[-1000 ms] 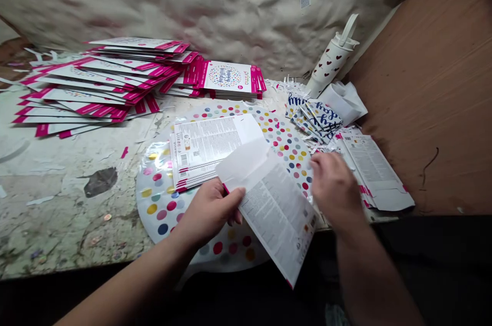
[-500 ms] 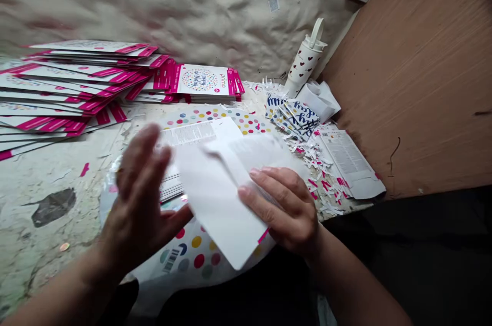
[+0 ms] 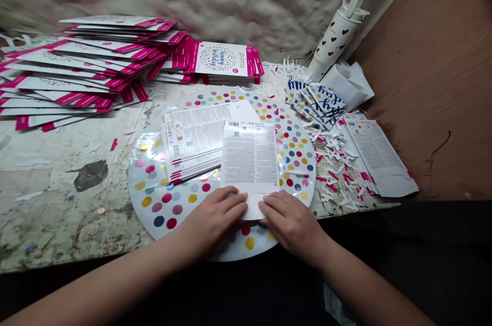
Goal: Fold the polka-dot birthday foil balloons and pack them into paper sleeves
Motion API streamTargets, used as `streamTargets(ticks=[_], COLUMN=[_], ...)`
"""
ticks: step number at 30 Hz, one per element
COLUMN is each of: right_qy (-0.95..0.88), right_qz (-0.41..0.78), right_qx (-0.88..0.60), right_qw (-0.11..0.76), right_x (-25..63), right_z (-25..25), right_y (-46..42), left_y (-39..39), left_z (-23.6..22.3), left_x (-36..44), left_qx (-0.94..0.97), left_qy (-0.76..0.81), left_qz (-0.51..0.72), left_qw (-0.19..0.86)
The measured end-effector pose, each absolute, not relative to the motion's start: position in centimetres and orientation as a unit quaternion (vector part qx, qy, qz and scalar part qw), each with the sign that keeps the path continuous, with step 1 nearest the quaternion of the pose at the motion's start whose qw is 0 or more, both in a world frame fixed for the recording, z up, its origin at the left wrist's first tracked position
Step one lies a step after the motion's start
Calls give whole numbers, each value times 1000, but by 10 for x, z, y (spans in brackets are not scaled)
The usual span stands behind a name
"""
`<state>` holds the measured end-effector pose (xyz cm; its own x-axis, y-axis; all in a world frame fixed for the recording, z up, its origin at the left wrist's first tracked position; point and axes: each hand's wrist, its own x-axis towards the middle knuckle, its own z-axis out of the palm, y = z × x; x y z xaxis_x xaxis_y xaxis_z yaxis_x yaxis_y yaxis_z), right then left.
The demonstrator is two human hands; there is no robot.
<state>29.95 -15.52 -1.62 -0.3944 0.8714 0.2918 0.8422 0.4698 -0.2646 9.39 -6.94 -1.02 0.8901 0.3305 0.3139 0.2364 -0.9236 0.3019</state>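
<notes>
A white cardboard packet, its printed back facing up, lies over a round polka-dot sheet that looks like a foil balloon. At the packet's near end is a plain white flap. My left hand grips the left side of this end, fingers on top and thumb hidden. On the right side my right hand does the same, its thumb mostly out of sight. A stack of similar packets sits just beyond and to the left, partly under the held packet's corner.
Piles of pink-and-white packets stand at the back left, beside a shorter stack. To the right are a heart-patterned tumbler, folded foil pieces, a white paper roll, paper scraps and flattened packets. A wooden panel borders the right.
The packet has gone from tilted in my right hand to lying flat on the dotted sheet. My left hand, previously raised and open, has come down onto its near end. The camera view has shifted.
</notes>
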Motion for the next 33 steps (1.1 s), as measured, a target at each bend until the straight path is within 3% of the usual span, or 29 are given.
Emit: streamTargets(ticks=[3, 5, 11, 15, 19, 23, 25, 27, 30, 31, 33], right_qy=[-772, -722, -685, -684, -807, -855, -853, -846, -845, -847, -849], right_qz=[157, 222, 273, 194, 87, 69, 29, -18, -103, -135, -187], right_qx=[-581, -626, -663, -696, -577, -514, -515, -526, -525, -514, -480], right_qw=[204, 196, 130, 96, 90, -21, -75, -86, -6, 37, 117], right_x=[301, 304, 309, 307, 304, 295, 289, 285, 281, 279, 272], right_z=[-9, -3, 7, 7, 6, 5, 5, 8, 16, 19, 22], right_y=[-139, -125, -96, -90, -90, -92, -92, -93, -98, -101, -107], left_y=[-65, -62, -43, -28, -11, -5, -12, -26, -49, -55, -63], left_z=[-4, -1, 7, 14, 17, 24, 29, 32, 28, 25, 17], left_x=[101, 108, 115, 111, 112, 110, 105, 99, 93, 94, 96], left_qx=[932, 915, 879, 870, 860, 897, 884, 841, 642, 549, 395], left_qy=[254, 325, 400, 425, 429, 417, 438, 455, 430, 416, 417], left_qz=[141, 113, 31, 15, -52, -3, 45, 52, 11, 36, 156], left_qw=[216, 211, 257, 250, 271, 149, 156, 289, 635, 724, 804])
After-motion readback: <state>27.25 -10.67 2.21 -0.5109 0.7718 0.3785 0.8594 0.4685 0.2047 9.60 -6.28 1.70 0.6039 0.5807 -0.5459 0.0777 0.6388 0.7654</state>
